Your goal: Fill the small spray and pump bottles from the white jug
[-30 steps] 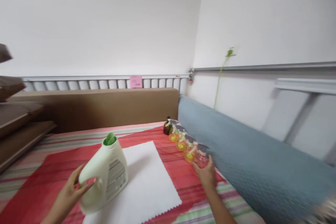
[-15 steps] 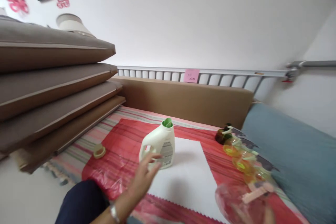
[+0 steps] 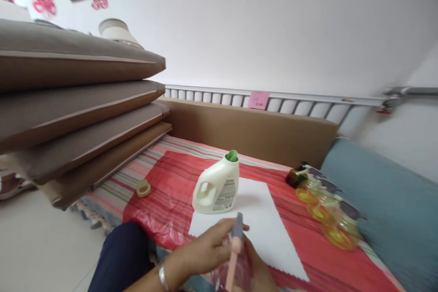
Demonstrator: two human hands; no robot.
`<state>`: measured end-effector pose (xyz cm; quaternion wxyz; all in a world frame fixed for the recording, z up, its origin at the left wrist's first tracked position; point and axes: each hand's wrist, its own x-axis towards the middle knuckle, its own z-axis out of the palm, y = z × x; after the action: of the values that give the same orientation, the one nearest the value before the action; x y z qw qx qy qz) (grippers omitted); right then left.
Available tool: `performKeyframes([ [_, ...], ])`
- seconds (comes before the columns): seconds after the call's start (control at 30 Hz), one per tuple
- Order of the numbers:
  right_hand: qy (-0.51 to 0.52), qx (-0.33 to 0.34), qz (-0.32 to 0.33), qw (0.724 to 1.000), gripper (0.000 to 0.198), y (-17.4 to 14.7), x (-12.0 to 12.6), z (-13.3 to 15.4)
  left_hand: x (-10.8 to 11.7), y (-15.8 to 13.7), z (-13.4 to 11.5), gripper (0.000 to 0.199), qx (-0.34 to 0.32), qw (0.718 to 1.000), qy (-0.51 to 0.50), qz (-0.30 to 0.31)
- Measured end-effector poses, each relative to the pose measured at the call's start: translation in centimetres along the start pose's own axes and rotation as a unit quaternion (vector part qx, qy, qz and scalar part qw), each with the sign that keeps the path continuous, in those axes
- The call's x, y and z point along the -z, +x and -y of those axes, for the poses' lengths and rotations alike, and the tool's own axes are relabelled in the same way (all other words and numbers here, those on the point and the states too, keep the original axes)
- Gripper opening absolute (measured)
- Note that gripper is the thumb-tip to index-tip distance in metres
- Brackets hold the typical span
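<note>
Near scallop-edged white sheet (image 3: 278,230), left hand (image 3: 207,250) and right hand (image 3: 259,270) curled round translucent pink bottle (image 3: 243,267), smooth jug (image 3: 221,186)

My bottle (image 3: 245,267) is see-through pink with a peach pump (image 3: 236,245), jug (image 3: 219,182) cream with green mouth (image 3: 232,156), 3 other bottles (image 3: 340,236) yellowish, cloth (image 3: 118,178) pink-green striped.

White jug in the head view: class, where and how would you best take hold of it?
Probably by the handle, coming from the left of the picture and hooking through its opening: the jug stands upright, its handle loop on that side, while the uncapped green mouth sits at upper right.
</note>
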<state>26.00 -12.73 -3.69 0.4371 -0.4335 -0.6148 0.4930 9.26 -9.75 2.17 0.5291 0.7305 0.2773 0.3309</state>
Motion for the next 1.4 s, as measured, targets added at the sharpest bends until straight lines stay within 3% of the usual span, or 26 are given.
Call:
performKeyframes([
  [0.1,0.019,0.034,0.059,0.998,0.082,0.8,-1.3,1.4,0.2,-0.2,0.1,0.039,0.022,0.995,-0.088,-0.042],
  [0.2,0.147,0.059,-0.008,0.987,0.088,1.1,-2.0,0.9,0.4,-0.1,0.2,0.028,0.015,0.985,-0.138,-0.104],
  [0.3,0.384,-0.023,-0.021,0.923,0.067,0.6,-2.7,-0.6,0.9,0.1,0.0,0.023,-0.008,0.971,-0.176,-0.161],
  [0.4,0.514,-0.164,0.102,0.836,0.076,-0.4,-3.7,-1.7,1.5,0.2,-0.6,0.025,-0.007,0.964,-0.190,-0.186],
  [0.47,0.558,-0.189,0.135,0.797,0.083,-0.8,-4.4,-1.7,2.0,0.0,-1.2,0.028,0.012,0.970,-0.191,-0.151],
  [0.57,0.600,-0.186,0.097,0.772,0.072,-0.9,-5.2,-1.1,3.0,-0.4,-1.9,0.030,0.028,0.979,-0.182,-0.081],
  [0.7,0.604,-0.173,0.057,0.776,0.061,-0.5,-5.9,-1.2,3.5,-0.4,-1.1,0.026,0.018,0.979,-0.185,-0.088],
  [0.83,0.592,-0.126,-0.046,0.795,0.052,-0.2,-6.2,-1.7,2.7,0.0,0.4,0.029,0.018,0.949,-0.228,-0.216],
  [0.9,0.585,-0.121,-0.072,0.799,0.052,0.0,-6.3,-1.7,2.5,0.1,0.5,0.037,0.022,0.934,-0.259,-0.246],
  [1.03,0.582,-0.132,-0.075,0.799,0.052,0.3,-6.4,-1.3,2.8,0.1,-0.2,0.041,0.033,0.935,-0.296,-0.191],
  [1.23,0.604,-0.123,-0.076,0.784,0.051,0.4,-6.5,-1.8,2.8,0.9,0.5,0.036,0.033,0.919,-0.273,-0.284],
  [1.4,0.586,-0.122,-0.075,0.798,0.050,0.2,-6.1,-1.9,2.8,0.9,0.4,0.031,0.043,0.944,-0.265,-0.191],
])
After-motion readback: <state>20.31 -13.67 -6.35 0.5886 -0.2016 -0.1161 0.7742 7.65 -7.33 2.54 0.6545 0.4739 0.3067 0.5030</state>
